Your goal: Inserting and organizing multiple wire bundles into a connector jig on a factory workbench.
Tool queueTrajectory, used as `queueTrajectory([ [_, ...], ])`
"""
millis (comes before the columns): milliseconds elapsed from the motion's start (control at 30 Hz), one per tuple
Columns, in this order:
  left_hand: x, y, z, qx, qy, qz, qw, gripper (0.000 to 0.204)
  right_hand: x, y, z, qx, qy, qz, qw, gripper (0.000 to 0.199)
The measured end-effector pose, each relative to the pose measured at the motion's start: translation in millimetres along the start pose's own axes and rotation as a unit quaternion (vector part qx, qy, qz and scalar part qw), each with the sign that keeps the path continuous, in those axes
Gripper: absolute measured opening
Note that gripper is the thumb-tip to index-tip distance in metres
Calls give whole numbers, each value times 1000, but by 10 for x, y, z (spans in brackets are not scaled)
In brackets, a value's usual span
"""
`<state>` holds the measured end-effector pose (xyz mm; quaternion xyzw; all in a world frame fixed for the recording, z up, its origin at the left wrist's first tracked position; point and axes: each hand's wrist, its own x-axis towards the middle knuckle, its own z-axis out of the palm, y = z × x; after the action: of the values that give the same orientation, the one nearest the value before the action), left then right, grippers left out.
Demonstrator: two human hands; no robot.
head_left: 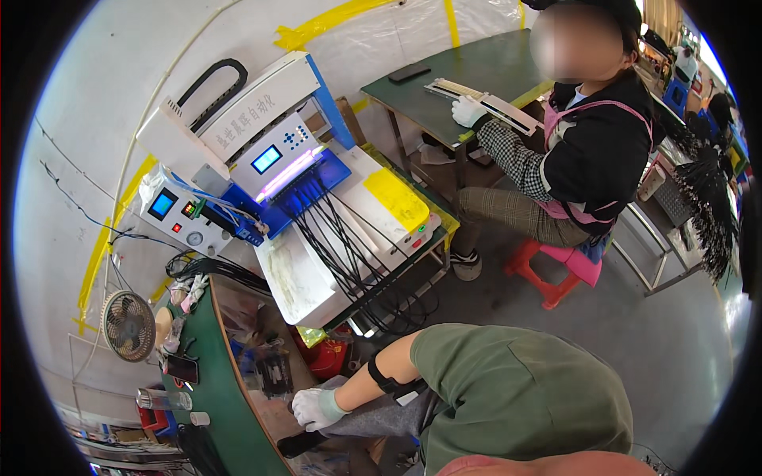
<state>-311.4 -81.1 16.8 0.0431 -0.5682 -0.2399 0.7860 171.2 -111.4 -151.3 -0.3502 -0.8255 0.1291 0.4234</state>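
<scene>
My right hand (317, 408), in a white glove, rests by my grey-trousered knee with its fingers curled in. Whether anything lies inside the fingers is hidden. Beside it runs the edge of a green table (208, 341). My left hand is not in view. Ahead stands a white benchtop machine (254, 119) with a lit blue screen and a glowing violet strip (290, 176). A bundle of black cables (341, 246) trails from under that strip, over the white base (290, 278), and hangs off its front edge.
Far right, a seated co-worker's gloved hand (468, 111) touches a long, flat fixture (504, 107) on another green table (444, 75). A red stool (540, 274) supports that person. On my table are a fan (128, 325), a phone (182, 367) and a glass jar (163, 399).
</scene>
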Motion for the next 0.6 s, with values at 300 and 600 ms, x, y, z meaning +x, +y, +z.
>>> queueTrajectory([
  [300,-85,-142,124,-9,-16,9,1000,45,9,-28,-13,-1,-18,6,1000,22],
  [600,-156,-250,212,-19,-33,18,999,44,3,-23,-19,6,-6,14,1000,22],
])
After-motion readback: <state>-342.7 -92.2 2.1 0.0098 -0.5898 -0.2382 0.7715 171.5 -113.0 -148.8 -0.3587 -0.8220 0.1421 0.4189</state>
